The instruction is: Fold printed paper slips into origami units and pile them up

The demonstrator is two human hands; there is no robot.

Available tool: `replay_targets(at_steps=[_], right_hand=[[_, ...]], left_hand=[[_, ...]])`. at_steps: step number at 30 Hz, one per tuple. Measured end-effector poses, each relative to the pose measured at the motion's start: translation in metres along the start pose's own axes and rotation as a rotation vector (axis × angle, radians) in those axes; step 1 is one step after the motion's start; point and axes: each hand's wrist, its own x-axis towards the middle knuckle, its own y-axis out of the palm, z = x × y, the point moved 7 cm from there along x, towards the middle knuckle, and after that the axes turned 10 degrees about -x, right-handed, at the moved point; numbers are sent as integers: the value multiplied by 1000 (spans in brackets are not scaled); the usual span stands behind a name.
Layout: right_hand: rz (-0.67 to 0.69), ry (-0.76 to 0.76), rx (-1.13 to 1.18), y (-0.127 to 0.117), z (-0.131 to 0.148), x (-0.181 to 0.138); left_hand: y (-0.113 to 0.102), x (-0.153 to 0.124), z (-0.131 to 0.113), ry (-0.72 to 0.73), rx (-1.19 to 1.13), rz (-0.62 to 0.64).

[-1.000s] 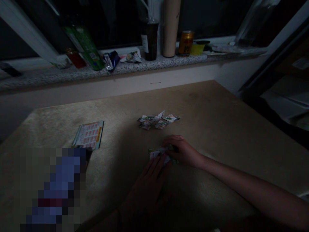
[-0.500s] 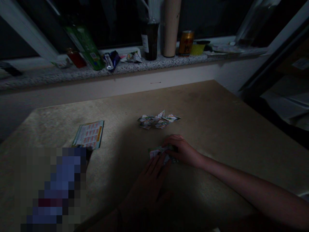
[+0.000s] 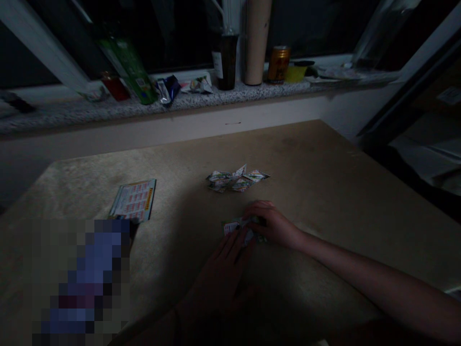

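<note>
A small printed paper piece point(image 3: 237, 229) lies on the tan table point(image 3: 324, 182) in dim light. My left hand point(image 3: 225, 271) rests on its near side, fingers stretched out flat on the paper. My right hand point(image 3: 272, 223) sits on the paper's right end with fingers curled and pressed onto it. Beyond the hands lies a small heap of folded printed paper pieces point(image 3: 236, 179).
A flat printed sheet point(image 3: 134, 200) lies at the left, above a blurred-out patch. The stone sill point(image 3: 65, 113) behind holds a green bottle point(image 3: 127, 65), a dark bottle point(image 3: 226, 57), a beige tube point(image 3: 256, 43), a gold can point(image 3: 278, 64) and wrappers.
Almost nothing has moved. My left fingers shifted slightly on the paper; my right hand stays in place.
</note>
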Motion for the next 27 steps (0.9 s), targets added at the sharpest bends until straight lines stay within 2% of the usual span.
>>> replay_targets(at_steps=[17, 22, 27], right_hand=[[4, -18, -10, 1, 0, 0], [13, -61, -131, -2, 13, -10], [159, -139, -400, 3, 43, -43]], left_hand=[[-1, 0, -2, -1, -17, 13], [1, -1, 1, -16, -22, 7], [1, -2, -1, 12, -42, -22]])
